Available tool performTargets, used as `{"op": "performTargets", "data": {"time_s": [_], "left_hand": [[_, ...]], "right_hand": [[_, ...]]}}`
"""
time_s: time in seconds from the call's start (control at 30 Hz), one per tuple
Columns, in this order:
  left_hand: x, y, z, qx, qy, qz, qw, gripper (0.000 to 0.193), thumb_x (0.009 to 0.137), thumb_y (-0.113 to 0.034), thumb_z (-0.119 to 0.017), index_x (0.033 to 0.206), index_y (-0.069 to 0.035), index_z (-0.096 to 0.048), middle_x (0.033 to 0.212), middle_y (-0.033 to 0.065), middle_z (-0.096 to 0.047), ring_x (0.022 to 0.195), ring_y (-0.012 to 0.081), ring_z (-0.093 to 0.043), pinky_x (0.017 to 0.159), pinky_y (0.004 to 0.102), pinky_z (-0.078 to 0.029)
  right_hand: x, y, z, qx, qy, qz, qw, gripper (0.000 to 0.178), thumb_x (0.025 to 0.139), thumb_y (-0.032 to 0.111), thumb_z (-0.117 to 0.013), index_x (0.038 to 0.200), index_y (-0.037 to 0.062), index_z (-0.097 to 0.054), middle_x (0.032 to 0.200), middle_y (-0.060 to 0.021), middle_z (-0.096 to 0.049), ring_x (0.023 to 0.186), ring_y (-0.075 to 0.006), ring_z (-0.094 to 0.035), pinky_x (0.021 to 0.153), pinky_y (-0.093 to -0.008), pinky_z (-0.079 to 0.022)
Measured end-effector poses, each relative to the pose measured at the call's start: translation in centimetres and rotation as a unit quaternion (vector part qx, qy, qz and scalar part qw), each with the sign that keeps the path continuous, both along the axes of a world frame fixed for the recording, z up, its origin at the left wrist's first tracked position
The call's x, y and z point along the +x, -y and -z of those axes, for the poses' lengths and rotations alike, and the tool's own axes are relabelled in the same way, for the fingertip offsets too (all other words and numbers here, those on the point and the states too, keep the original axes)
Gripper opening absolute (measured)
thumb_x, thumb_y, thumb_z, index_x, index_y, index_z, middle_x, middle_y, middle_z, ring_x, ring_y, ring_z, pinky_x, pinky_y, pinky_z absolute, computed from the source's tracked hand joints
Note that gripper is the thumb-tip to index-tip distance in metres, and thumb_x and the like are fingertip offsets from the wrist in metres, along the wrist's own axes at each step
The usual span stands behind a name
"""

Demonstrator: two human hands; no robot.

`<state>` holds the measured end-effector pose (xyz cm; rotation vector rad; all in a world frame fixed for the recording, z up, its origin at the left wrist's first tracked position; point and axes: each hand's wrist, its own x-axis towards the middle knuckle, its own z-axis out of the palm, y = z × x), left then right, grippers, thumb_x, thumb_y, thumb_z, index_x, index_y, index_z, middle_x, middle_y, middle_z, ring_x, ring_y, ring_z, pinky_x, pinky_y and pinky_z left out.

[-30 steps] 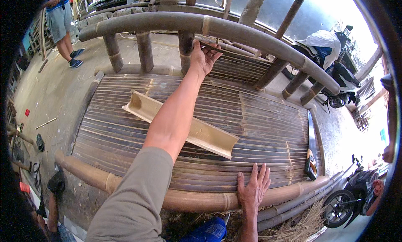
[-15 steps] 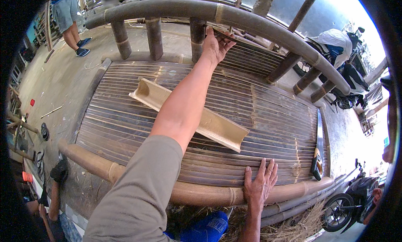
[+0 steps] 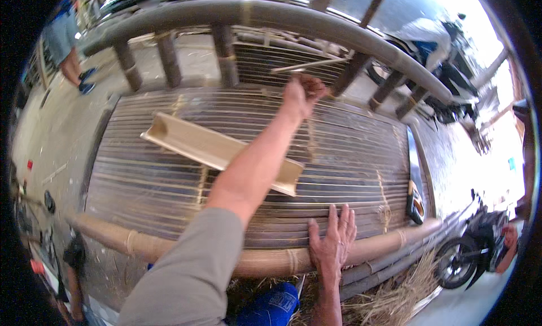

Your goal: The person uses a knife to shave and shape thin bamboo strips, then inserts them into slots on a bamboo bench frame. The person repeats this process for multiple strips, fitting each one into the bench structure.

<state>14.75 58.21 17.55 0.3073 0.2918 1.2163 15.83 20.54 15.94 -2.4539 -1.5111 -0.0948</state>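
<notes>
My left hand (image 3: 302,93) reaches far across a bamboo slatted bed (image 3: 350,156), curled into a fist over the slats near the back rail (image 3: 248,12). A thin bamboo strip (image 3: 327,62) lies just beyond the fist; I cannot tell whether the fingers hold anything. My left forearm crosses above a split half-bamboo trough (image 3: 186,142) lying at an angle on the slats. My right hand (image 3: 333,241) rests flat with fingers spread on the near slats, beside the thick front bamboo rail (image 3: 169,244).
A hand saw (image 3: 415,182) with a dark handle lies along the bed's right edge. Upright bamboo posts (image 3: 169,58) carry the back rail. Motorbikes (image 3: 429,41) are parked at the right. Another person (image 3: 68,44) stands far left. Straw (image 3: 395,295) lies below the front rail.
My left hand has drawn back from the back rail toward me and closed into a fist. The right hand stays flat on the near slats. My view has moved closer.
</notes>
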Motion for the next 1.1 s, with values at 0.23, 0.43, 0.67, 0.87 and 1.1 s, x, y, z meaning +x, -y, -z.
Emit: {"op": "performTargets", "data": {"time_s": [0.23, 0.43, 0.67, 0.87, 1.1], "left_hand": [[-4.4, -0.8, -0.2, 0.027, -0.162, 0.043, 0.986, 0.033, 0.102, -0.022, -0.041, 0.084, -0.006, -0.063, 0.07, 0.012, -0.066, 0.059, 0.0212, -0.064, 0.057, 0.0364, -0.055], [-6.8, 3.0, -2.7, 0.022, -0.209, -0.006, 0.978, 0.056, 0.092, -0.008, -0.058, 0.143, -0.02, -0.039, 0.079, 0.0106, -0.065, 0.061, 0.0203, -0.065, 0.053, 0.0381, -0.058], [-10.6, 3.2, -5.3, 0.075, -0.161, -0.011, 0.984, 0.045, 0.096, -0.031, -0.066, 0.134, -0.019, -0.046, 0.088, 0.0048, -0.061, 0.069, 0.0176, -0.064, 0.062, 0.0381, -0.062], [-12.1, 3.5, -8.7, 0.021, -0.075, -0.057, 0.995, 0.028, 0.096, -0.037, -0.067, 0.112, -0.015, -0.058, 0.08, 0.0068, -0.065, 0.068, 0.0198, -0.066, 0.063, 0.0414, -0.063], [-18.9, 11.0, -13.1, 0.108, -0.001, -0.095, 0.99, 0.026, 0.102, -0.034, -0.053, 0.107, -0.009, -0.058, 0.078, 0.0065, -0.063, 0.068, 0.0178, -0.065, 0.068, 0.0376, -0.062]], "right_hand": [[0.1, 0.4, -0.5, 0.003, -0.031, 0.016, 0.999, 0.066, 0.09, 0.049, -0.064, 0.141, 0.0085, -0.054, 0.156, -0.0202, -0.037, 0.148, -0.0379, -0.028, 0.119, -0.0564, -0.021], [0.0, 0.3, -0.3, 0.013, -0.032, 0.018, 0.999, 0.062, 0.091, 0.042, -0.066, 0.14, 0.0072, -0.054, 0.157, -0.0192, -0.037, 0.149, -0.0373, -0.027, 0.119, -0.0566, -0.022], [0.0, 0.3, 0.3, 0.006, -0.032, 0.037, 0.999, 0.06, 0.092, 0.038, -0.066, 0.141, 0.0076, -0.053, 0.158, -0.0158, -0.037, 0.148, -0.036, -0.028, 0.118, -0.0531, -0.024], [-0.2, 0.3, -0.2, 0.028, -0.043, 0.03, 0.998, 0.056, 0.093, 0.037, -0.063, 0.139, 0.0052, -0.056, 0.155, -0.0179, -0.04, 0.147, -0.0371, -0.029, 0.12, -0.0541, -0.021], [-0.2, 0.4, 0.0, 0.051, -0.024, 0.03, 0.998, 0.054, 0.094, 0.038, -0.062, 0.138, 0.0066, -0.057, 0.155, -0.0173, -0.041, 0.147, -0.0358, -0.031, 0.119, -0.0533, -0.023]]}}
